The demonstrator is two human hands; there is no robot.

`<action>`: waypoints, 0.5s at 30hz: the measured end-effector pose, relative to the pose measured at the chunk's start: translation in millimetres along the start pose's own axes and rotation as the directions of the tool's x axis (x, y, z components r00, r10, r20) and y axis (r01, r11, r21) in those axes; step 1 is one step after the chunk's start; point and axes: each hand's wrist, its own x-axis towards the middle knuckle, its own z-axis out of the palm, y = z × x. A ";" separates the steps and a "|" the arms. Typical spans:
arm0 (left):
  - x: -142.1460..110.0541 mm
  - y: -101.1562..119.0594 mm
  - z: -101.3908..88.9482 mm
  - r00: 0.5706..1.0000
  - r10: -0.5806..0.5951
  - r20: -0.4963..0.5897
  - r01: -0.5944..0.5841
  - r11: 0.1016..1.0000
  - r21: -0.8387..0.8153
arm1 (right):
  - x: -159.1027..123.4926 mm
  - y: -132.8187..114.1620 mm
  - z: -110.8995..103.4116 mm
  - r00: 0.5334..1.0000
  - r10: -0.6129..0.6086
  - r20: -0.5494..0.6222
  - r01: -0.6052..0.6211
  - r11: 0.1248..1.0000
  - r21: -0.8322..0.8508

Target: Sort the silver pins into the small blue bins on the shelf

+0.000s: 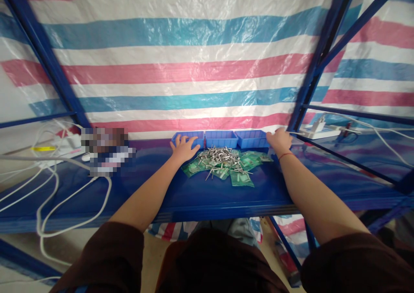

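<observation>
Three small blue plastic bins stand side by side in a row at the back of the blue shelf. My left hand (185, 148) lies over the front of the left bin (176, 137), its fingers spread and bent over the rim. At the row's other end, my right hand (280, 140) has its fingers closed against the outer end of the right bin (251, 139); part of them is hidden. Between them is the middle bin (221, 139). In front lies a heap of silver metal pins (223, 156), like pop rivets, on several green plastic packets (242, 179).
The blue shelf (207, 200) has a raised front edge. White cables (58, 185) loop over its left side, near a pixelated patch (108, 151). A white power strip (318, 130) lies at right. Blue uprights (313, 73) and a striped plastic sheet (194, 73) stand behind.
</observation>
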 end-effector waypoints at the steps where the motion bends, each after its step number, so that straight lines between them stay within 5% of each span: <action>1: -0.6 0.8 -0.8 0.999 0.022 -0.040 -0.022 1.000 0.016 | -3.9 -9.1 -2.4 0.998 -0.035 -0.043 0.034 0.999 -0.037; 3: -0.8 3.1 -2.1 0.990 0.080 -0.113 -0.075 0.996 0.049 | -14.4 -32.3 -6.1 0.973 -0.231 -0.001 0.231 0.970 -0.079; 6: 1.7 6.4 -1.7 0.981 0.170 -0.095 -0.165 0.985 0.057 | -34.3 -68.3 -7.3 0.832 -0.474 0.288 0.508 0.860 -0.053; 9: 5.4 6.8 1.8 0.974 0.217 -0.059 -0.214 0.975 0.055 | -49.9 -88.9 -4.8 0.746 -0.482 0.460 0.587 0.801 -0.113; 12: 8.1 5.1 5.6 0.972 0.215 -0.096 -0.209 0.975 0.070 | -53.7 -91.5 -3.9 0.732 -0.474 0.489 0.603 0.785 -0.143; 15: 8.9 4.3 6.2 0.966 0.236 -0.108 -0.230 0.971 0.066 | -49.5 -88.0 -7.1 0.654 -0.555 0.515 0.683 0.726 -0.086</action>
